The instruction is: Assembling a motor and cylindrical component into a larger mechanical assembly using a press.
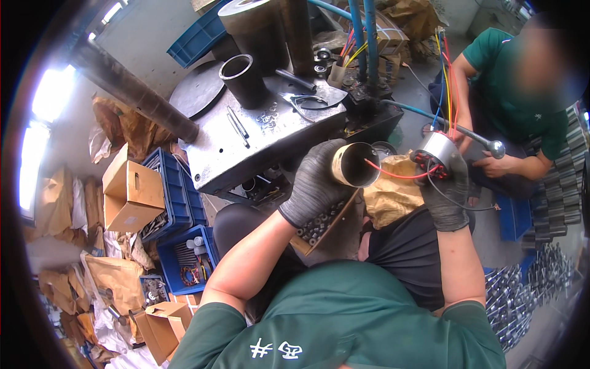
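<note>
Grey-gloved, the left hand (314,179) grips a metal sleeve (355,164) open-end toward the wound motor core (435,155) clasped in the right hand (447,195) — a red lead wire (393,174) trailing between them — in front of the steel press table (246,147).

Co-worker's face (541,58) blurred.

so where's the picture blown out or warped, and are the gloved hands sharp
Head view: windows at the left rim are blown out white; the dark pipe bows near the black fisheye border; left hand on the metal cylinder and right hand on the wired stator are fairly sharp.
</note>
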Available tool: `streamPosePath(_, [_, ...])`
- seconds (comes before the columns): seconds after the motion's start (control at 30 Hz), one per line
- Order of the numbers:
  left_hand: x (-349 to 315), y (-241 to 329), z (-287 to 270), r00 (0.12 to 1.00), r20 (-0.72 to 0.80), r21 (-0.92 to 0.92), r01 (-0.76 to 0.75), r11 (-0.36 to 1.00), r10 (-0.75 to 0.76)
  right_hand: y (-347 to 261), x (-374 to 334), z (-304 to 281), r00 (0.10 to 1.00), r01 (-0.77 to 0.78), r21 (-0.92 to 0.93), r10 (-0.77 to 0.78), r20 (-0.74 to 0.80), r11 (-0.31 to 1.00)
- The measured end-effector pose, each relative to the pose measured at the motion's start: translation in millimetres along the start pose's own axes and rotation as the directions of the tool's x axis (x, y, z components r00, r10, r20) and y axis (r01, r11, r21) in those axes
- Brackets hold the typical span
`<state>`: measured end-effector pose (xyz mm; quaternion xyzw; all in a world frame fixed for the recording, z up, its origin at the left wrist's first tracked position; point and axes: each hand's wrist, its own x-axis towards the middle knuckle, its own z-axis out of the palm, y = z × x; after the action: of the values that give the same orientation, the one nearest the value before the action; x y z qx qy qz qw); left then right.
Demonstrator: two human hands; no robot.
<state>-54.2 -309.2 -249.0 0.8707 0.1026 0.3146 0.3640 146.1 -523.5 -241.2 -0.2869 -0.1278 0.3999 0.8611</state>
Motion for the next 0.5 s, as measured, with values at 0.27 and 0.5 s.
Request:
streamPosePath(0.27, [-1,-4,1,0.999,0.014,-0.066,0.039,0.997,-0.038,-2,-4,5,1.0,-0.029,0.064,0.03,-0.007,0.997])
streamPosePath(0.5, [-7,-18,13,0.987,-0.025,-0.289,0.145,0.946,-0.159,-2,-5,3,1.0,-0.018,0.054,0.019,-0.021,0.998])
